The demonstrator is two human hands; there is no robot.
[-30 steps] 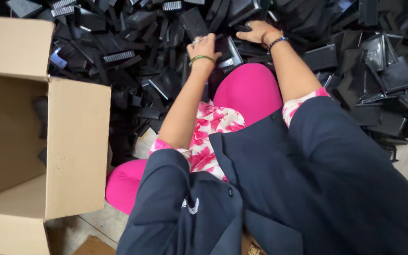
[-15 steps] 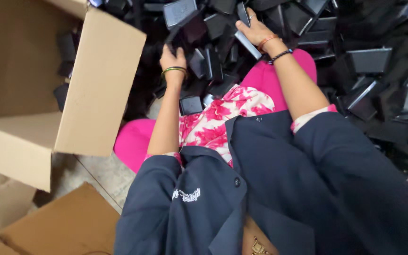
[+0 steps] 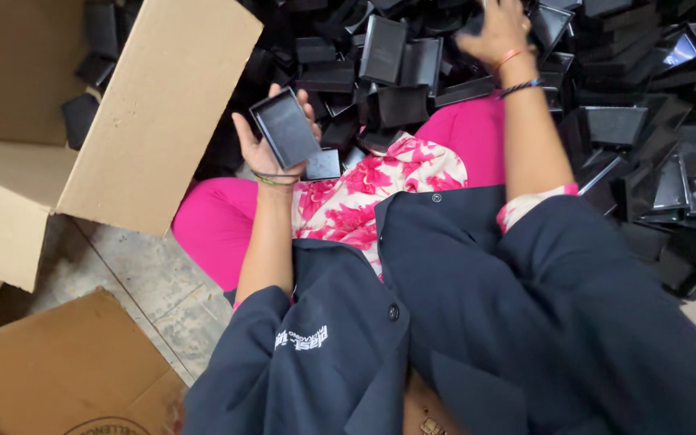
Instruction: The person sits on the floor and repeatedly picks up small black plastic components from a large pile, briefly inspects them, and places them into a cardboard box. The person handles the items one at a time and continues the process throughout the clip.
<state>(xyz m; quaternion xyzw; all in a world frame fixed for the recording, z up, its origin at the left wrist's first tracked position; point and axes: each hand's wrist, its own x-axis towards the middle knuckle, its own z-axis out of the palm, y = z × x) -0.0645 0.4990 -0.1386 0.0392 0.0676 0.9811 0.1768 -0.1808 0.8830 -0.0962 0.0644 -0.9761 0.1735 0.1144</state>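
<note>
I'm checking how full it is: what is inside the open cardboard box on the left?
Inside the brown cardboard box, a few flat black plastic trays lie against its inner wall. The box's front flap hides the rest of the interior.

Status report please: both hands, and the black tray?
Left hand holds black tray, palm up. Right hand on tray pile. Open cardboard box beside left hand.

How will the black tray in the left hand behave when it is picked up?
Probably light: the left hand holds the black tray flat with open fingers. It looks stiff, keeping its rectangular shape. Its glossy surface may be slippery.
</note>
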